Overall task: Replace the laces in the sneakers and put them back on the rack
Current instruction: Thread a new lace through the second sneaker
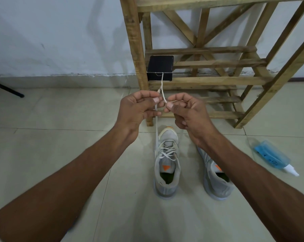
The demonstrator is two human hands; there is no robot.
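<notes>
One lace [162, 89] links left grip [139, 109] and right grip [188, 112].

two sneakers [167, 172] [217, 188], one rack [209, 83], one box [161, 67]

Arms outstretched; left hand [139, 109], right hand [188, 111] raised close together, fingers curled, each pinching lace [162, 88].

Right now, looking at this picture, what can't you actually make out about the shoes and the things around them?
All in the head view.
Hidden: front and lace holes of the second sneaker, behind the right forearm.
Cut off: upper part of the rack, by the top edge.
Too small: label print on the bottle.
Covered: the lace where the left hand and right hand pinch it, by the fingers.
Closed: the black box, contents unseen.
</notes>
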